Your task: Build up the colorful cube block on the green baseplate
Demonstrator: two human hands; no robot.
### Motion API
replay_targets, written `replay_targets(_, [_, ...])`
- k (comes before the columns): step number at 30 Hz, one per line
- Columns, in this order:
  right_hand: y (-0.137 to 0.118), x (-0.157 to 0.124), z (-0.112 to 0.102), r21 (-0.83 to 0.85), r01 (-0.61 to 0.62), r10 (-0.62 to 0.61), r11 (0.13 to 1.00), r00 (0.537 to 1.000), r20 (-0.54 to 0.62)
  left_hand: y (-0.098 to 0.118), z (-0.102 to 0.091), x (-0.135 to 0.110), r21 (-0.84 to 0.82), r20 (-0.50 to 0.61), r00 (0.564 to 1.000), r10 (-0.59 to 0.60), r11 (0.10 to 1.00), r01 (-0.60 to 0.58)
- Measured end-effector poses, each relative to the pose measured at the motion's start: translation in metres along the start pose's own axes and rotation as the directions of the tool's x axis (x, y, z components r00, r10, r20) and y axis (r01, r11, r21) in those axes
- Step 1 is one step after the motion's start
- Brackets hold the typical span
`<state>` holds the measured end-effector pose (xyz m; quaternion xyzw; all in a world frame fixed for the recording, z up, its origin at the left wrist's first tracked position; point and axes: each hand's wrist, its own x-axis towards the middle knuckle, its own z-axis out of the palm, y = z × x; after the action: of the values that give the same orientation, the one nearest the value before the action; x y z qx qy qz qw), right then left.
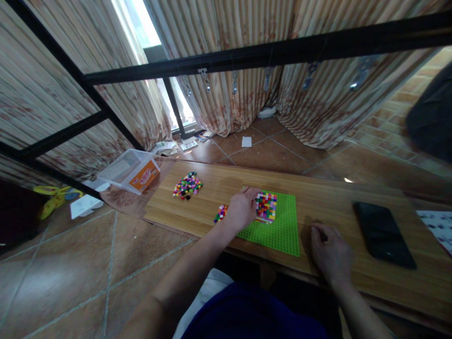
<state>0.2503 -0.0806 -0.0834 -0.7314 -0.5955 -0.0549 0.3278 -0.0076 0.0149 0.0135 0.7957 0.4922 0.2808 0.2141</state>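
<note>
A green baseplate (278,226) lies on a low wooden table (328,197). A block of many-coloured small bricks (266,206) is built on its far left part. My left hand (242,208) rests on the plate's left edge, fingers curled against that block. A small cluster of loose bricks (220,214) lies just left of this hand. A larger pile of loose coloured bricks (187,185) sits further left on the table. My right hand (330,252) rests on the wood to the right of the plate, fingers curled under, nothing visible in it.
A black phone (383,233) lies on the table at right, a printed sheet (439,226) beyond it. A clear plastic box with an orange label (130,172) lies tipped at the table's left end. Yellow scissors (54,195) and paper scraps are on the tiled floor. Curtains hang behind.
</note>
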Motion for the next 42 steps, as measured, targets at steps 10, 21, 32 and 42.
replay_targets(10, [-0.003, 0.001, -0.001, -0.001, -0.028, 0.028, 1.000, 1.000, -0.006, -0.014, 0.012, 0.002, -0.268, -0.127, 0.974, -0.188, 0.952, 0.149])
replay_targets(21, [0.000, 0.000, 0.000, 0.004, -0.012, 0.012, 1.000, 1.000, -0.004, -0.014, 0.020, 0.017, -0.564, 0.031, 0.893, -0.448, 0.730, 0.386])
replay_targets(32, [-0.001, 0.000, 0.001, -0.004, -0.001, 0.001, 1.000, 1.000, -0.026, -0.013, 0.026, 0.019, -0.648, 0.038, 0.871, -0.490, 0.652, 0.395])
replay_targets(42, [0.000, -0.001, 0.001, 0.005, 0.010, -0.010, 1.000, 1.000, -0.028, -0.017, 0.034, 0.018, -0.657, -0.009, 0.878, -0.479, 0.665, 0.356])
